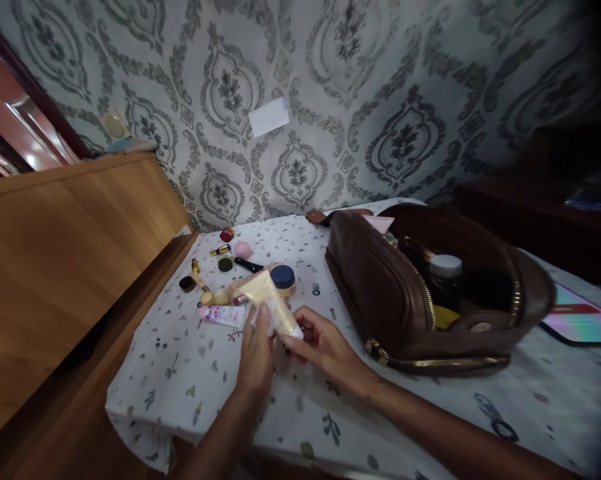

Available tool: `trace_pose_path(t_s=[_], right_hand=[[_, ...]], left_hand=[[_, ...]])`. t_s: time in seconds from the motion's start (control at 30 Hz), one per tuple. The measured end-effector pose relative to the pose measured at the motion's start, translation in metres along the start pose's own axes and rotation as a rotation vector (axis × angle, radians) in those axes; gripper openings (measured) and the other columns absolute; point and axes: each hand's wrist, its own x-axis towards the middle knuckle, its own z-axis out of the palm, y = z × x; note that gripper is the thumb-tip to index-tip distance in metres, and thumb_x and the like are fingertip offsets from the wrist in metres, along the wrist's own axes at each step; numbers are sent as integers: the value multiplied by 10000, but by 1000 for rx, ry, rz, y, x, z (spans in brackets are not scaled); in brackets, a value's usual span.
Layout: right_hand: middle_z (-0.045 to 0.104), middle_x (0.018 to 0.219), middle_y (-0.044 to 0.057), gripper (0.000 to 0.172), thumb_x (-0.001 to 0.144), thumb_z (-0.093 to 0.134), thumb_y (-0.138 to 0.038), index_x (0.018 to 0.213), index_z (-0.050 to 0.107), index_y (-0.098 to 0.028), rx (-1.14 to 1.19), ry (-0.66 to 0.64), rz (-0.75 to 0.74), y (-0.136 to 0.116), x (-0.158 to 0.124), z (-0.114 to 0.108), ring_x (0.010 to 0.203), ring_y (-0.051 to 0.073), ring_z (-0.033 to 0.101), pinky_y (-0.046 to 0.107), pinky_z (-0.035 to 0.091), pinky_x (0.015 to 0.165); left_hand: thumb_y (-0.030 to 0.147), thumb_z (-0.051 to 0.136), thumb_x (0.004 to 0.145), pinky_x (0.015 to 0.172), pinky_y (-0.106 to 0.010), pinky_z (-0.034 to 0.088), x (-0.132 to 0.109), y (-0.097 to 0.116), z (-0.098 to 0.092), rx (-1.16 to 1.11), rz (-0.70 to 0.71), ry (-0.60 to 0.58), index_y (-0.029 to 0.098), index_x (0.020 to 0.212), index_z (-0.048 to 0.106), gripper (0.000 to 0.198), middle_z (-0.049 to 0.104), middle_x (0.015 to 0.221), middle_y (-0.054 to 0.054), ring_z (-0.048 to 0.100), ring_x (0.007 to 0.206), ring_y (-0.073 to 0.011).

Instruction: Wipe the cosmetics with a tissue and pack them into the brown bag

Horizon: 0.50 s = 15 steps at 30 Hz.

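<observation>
A pale yellow squeeze tube (274, 303) with a white cap is held above the table, tilted, its cap end toward me. My left hand (258, 343) grips the tube's side, thumb across it. At the cap end, the fingers of my right hand (323, 343) are closed around the white cap. Just beyond my hands lie a pink and white tube (222, 315), a round jar with a blue lid (283, 277), a black-handled item (248, 265) and a pink makeup sponge (243, 250). A brown cosmetic bag (380, 300) stands open to the right, holding a white-lidded jar (446, 267).
A patterned white cloth (205, 387) covers the table. Several small cosmetics, including a dark round pot (186, 284) and a red-topped item (226, 235), lie at the back left. A wooden panel (80, 253) borders the left side. Right of the bag lies a shiny iridescent flat object (585, 317).
</observation>
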Motion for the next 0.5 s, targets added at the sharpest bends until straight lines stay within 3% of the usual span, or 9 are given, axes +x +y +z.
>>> trace_pose_path(t_s=[0.17,0.37,0.5], right_hand=[[568,797,-19,448,753,727,-574,886,509,-205,-31,22,-6,1,0,-2,594,112,555,231,428,514],[492,710,-41,423,814,661,-580,862,514,-186,-176,23,-95,7,-1,0,587,98,492,217,416,515],[511,728,-37,445,798,679,-586,856,508,-179,-117,-16,-54,5,0,0,570,88,504,210,419,497]], left_hand=[[548,393,968,994,-368,506,-8,1,5,-103,-123,-123,185,1259,585,503,639,1303,-126,603,1207,-257],[499,642,850,987,-360,493,22,3,-12,-281,-137,131,189,1207,620,473,607,1334,-141,499,1314,-297],[540,633,843,878,-313,540,29,11,-7,-512,-171,105,208,1229,601,510,642,1269,-116,544,1262,-281]])
